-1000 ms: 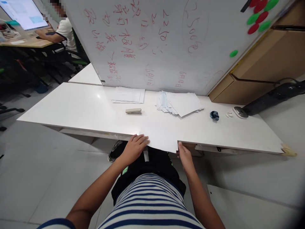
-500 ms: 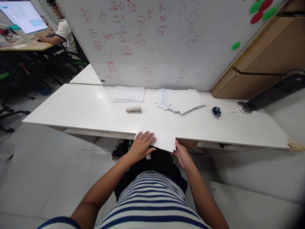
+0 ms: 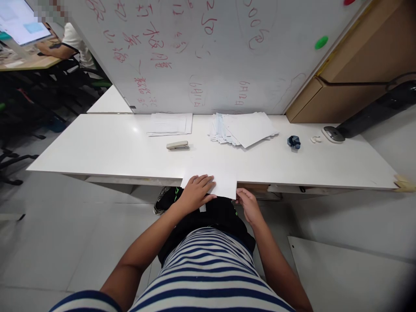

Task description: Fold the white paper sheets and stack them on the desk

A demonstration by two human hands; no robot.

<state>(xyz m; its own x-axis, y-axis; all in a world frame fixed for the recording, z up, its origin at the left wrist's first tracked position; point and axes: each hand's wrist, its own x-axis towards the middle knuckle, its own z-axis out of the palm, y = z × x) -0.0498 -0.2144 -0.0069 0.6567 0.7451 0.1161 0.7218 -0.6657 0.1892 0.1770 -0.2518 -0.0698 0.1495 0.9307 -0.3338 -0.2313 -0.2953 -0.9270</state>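
White paper (image 3: pixel 224 184) overhangs the front edge of the white desk (image 3: pixel 130 149); whether it is one sheet or a few, I cannot tell. Flat on its left part rests my left hand (image 3: pixel 197 191), fingers stretched out and the thumb along the near edge. My right hand (image 3: pixel 248 204) pinches the near right corner, with the fingertips partly hidden. Beyond the paper, a beige stapler (image 3: pixel 177 145) lies on the desk. Farther back are a neat stack of papers (image 3: pixel 170 124) on the left and a loosely fanned pile of papers (image 3: pixel 250 130) on the right.
A whiteboard (image 3: pixel 227 60) with red writing stands along the desk's back. To the right are a small dark blue object (image 3: pixel 294 142), a mouse (image 3: pixel 333 134) and cardboard boxes (image 3: pixel 338 102). A person (image 3: pixel 78 45) sits by a monitor at far left.
The view has shifted slightly, so the desk items appear a little higher. My left hand has slid slightly right on the paper; my right hand stays at its corner.
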